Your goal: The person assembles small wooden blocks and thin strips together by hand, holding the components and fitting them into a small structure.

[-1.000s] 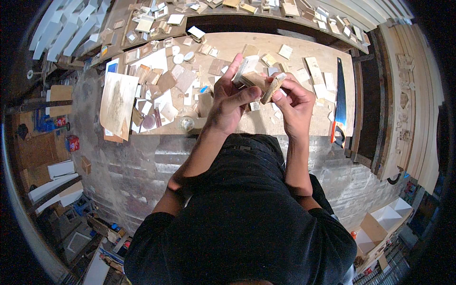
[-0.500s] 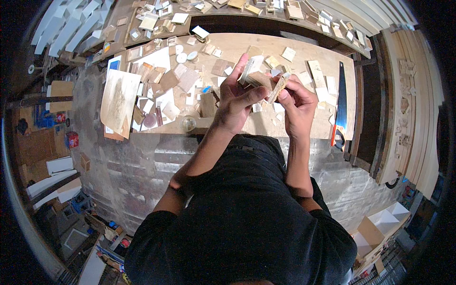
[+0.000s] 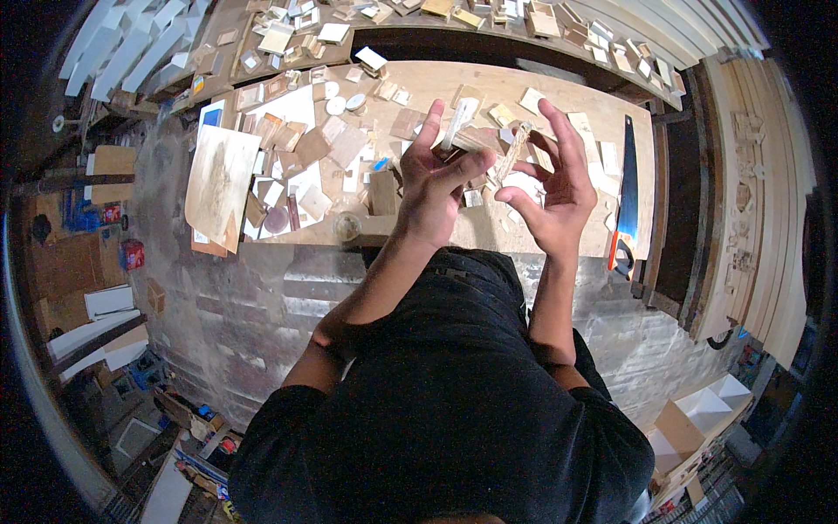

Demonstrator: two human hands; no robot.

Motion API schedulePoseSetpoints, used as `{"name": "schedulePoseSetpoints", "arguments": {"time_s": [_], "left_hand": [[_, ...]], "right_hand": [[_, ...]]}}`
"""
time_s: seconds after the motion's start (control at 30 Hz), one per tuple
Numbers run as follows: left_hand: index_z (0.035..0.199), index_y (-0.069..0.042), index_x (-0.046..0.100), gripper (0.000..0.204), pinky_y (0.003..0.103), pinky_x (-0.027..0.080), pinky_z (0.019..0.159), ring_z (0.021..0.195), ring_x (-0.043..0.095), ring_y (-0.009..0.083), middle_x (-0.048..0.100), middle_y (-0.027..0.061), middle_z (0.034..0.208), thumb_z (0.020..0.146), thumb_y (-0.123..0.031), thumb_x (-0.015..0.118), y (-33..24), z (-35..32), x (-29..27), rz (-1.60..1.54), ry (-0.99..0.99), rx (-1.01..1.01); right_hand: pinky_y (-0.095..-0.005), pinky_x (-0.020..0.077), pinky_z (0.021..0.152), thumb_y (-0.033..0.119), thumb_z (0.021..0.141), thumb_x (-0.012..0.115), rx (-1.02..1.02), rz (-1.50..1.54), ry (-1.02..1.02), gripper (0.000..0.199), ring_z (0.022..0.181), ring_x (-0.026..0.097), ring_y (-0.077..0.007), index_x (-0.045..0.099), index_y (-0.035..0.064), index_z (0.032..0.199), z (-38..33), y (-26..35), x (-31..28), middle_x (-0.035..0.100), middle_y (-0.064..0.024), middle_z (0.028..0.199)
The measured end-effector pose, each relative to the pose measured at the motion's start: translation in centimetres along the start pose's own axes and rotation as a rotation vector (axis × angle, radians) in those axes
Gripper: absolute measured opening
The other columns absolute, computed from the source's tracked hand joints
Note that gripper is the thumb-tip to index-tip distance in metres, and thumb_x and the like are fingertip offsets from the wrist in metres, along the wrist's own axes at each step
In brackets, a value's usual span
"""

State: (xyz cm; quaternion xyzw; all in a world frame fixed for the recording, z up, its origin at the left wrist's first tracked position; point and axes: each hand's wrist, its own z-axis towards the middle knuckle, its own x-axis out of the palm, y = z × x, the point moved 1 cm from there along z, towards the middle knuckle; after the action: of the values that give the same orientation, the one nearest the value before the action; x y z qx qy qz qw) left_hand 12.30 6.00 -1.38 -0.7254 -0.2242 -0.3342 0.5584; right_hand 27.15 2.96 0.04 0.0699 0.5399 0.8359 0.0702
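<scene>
Left hand: left hand [image 3: 434, 188] raised above the tabletop [image 3: 559, 223], seen from the back; fingers partly curled, thumb stretched to the right; it pinches a small wood piece [image 3: 467, 140] with a pale strip [image 3: 460, 120] sticking up from it.
Right hand: right hand [image 3: 552, 196] just beside the left, palm toward the camera, fingers spread and loosely open; a thin pale slat [image 3: 513, 150] stands against its fingers, and whether the hand truly grips it I cannot tell.
Where the pieces are: held up in the air between the two hands, over the middle of the tabletop, not resting on it.
Hidden: the palm side of the left hand and the lower end of the wood piece; the tabletop's near edge behind the forearms and the black shirt [image 3: 454, 410].
Hard to make out: the joint between wood piece and slat; the many small wood offcuts [image 3: 323, 153] scattered on the tabletop blur together.
Cut off: the back shelf [image 3: 288, 26] with more offcuts runs out of the top edge.
Containers: white open boxes [image 3: 698, 415] at lower right on the floor, contents not readable.
Around: plywood sheet [image 3: 220, 179] on the left of the tabletop; handsaw [image 3: 625, 196] with blue blade on its right end, well apart from the hands.
</scene>
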Motion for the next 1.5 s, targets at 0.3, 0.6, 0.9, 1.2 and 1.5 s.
{"name": "schedulePoseSetpoints", "arguments": {"time_s": [0.3,0.6,0.9,1.2,1.5], "left_hand": [[0.149,0.012,0.001,0.113,0.029,0.051,0.090,0.098,0.064,0.0186,0.065,0.0167,0.111,0.073,-0.006,0.082,0.4,-0.2,0.1,0.063,0.018,-0.003],[0.147,0.015,0.002,0.111,0.028,0.052,0.087,0.098,0.065,0.0188,0.063,0.0187,0.111,0.072,-0.006,0.081,0.6,-0.3,0.0,0.048,0.017,0.001],[0.147,0.015,-0.001,0.114,0.029,0.054,0.086,0.095,0.066,0.0197,0.064,0.0195,0.110,0.072,-0.008,0.082,0.5,-0.3,-0.5,0.048,0.029,-0.042],[0.148,0.013,-0.002,0.110,0.028,0.055,0.082,0.089,0.068,0.0189,0.066,0.0172,0.104,0.075,-0.002,0.078,0.3,-0.4,-0.3,0.043,0.000,0.027],[0.147,0.015,0.000,0.106,0.028,0.055,0.080,0.086,0.068,0.0175,0.067,0.0158,0.100,0.076,-0.001,0.077,0.4,-0.3,-0.2,0.078,0.026,0.037]], "right_hand": [[-0.0324,0.0628,0.077,0.008,0.068,0.086,-0.041,-0.143,0.056,0.065,0.108,0.063,-0.0239,0.061,0.0066,0.128,0.1,-0.2,-0.7,0.060,-0.0153,0.125],[-0.0327,0.0631,0.076,0.008,0.068,0.085,-0.047,-0.183,0.056,0.065,0.108,0.063,-0.0241,0.061,0.0074,0.129,-0.1,-0.2,-0.7,0.060,-0.0160,0.124],[-0.0335,0.0637,0.075,0.004,0.069,0.084,-0.103,-0.175,0.065,0.064,0.110,0.062,-0.0262,0.061,0.0055,0.129,-0.3,-0.8,-0.5,0.059,-0.0183,0.125],[-0.0321,0.0635,0.075,0.010,0.069,0.085,-0.055,-0.184,0.100,0.068,0.108,0.063,-0.0245,0.059,0.0082,0.131,0.4,0.2,-0.4,0.059,-0.0157,0.127],[-0.0302,0.0633,0.072,0.003,0.070,0.082,-0.121,-0.210,0.055,0.065,0.103,0.063,-0.0220,0.061,0.0100,0.131,-0.1,-1.1,-0.6,0.061,-0.0164,0.124]]}}
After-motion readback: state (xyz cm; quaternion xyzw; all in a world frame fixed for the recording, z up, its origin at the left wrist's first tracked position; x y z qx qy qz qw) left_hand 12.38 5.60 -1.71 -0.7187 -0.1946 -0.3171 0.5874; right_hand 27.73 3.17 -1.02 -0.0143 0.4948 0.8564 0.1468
